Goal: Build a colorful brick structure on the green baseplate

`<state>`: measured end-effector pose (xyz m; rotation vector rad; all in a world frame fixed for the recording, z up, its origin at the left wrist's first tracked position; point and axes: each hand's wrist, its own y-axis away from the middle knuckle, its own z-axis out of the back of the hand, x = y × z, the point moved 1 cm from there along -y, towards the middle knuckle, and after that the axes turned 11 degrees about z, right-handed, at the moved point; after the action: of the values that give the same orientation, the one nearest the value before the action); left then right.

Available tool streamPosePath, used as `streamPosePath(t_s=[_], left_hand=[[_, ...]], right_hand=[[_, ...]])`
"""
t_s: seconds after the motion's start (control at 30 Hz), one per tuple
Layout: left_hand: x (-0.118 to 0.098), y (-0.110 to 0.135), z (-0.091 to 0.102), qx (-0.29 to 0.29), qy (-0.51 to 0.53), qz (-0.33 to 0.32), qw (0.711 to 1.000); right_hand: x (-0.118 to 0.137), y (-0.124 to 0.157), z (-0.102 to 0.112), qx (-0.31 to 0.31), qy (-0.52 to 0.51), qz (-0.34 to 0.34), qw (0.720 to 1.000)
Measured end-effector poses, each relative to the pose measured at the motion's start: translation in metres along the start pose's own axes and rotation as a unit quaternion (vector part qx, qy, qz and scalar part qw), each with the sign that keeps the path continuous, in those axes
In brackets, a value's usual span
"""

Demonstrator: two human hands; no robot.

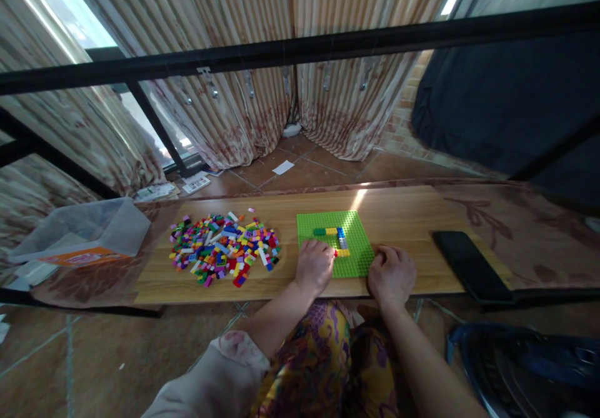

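A green baseplate [354,224] lies on the wooden board [403,218], carrying a few bricks in green, yellow, blue and grey [338,238]. My left hand [313,267] rests on the plate's near left part, fingers curled, with a small red brick [335,253] at its fingertips. My right hand [391,274] sits at the plate's near right corner, fingers curled down against the edge; nothing shows in it. A heap of loose coloured bricks [224,248] lies to the left of the plate.
A black phone [471,265] lies at the right on the board. A clear plastic bag [82,230] sits at the far left. A black metal bar [300,49] crosses above. Curtains hang behind. A dark bag [525,362] sits on the floor, lower right.
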<state>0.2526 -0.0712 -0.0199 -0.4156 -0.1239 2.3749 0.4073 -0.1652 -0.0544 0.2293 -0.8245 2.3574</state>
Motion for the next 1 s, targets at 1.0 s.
streamPosePath(t_s=[1.0], left_hand=[[0.000,0.020,0.009,-0.007,0.017,0.017,1.000]], right_hand=[[0.004,-0.001,0.003,0.034,0.031,0.007,0.999]])
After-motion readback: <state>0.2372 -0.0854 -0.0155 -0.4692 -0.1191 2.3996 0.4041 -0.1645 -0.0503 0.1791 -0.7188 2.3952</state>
